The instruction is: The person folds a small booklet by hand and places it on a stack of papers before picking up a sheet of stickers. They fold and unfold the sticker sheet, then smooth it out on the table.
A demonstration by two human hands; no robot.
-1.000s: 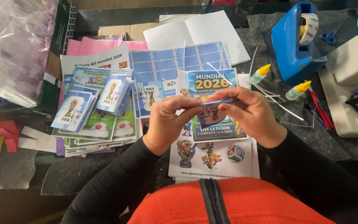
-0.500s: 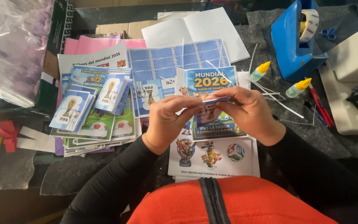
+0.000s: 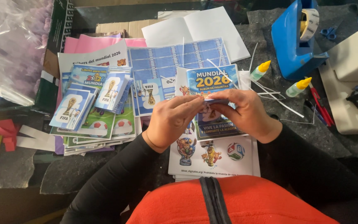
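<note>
My left hand [image 3: 171,120] and my right hand [image 3: 245,110] meet over the middle of the table, both pinching a small stack of sticker packets [image 3: 211,99] between fingertips. Most of that stack is hidden by my fingers. Directly beneath lies a blue sticker album [image 3: 212,81] on white printed sheets with cartoon figures [image 3: 212,155]. Left of my hands, fanned light-blue packets with a trophy picture [image 3: 90,99] rest on a pile of colouring booklets [image 3: 104,124].
A blue tape dispenser [image 3: 297,37] stands at the back right. Two small glue bottles with yellow caps [image 3: 260,70] [image 3: 298,87] lie beside it. A white machine [image 3: 353,79] fills the right edge, clear plastic bags [image 3: 9,49] the left. Red paper scraps [image 3: 5,132] lie front left.
Both hands stay together over the album, fingers shifting slightly on the small stack. Nothing else has moved.
</note>
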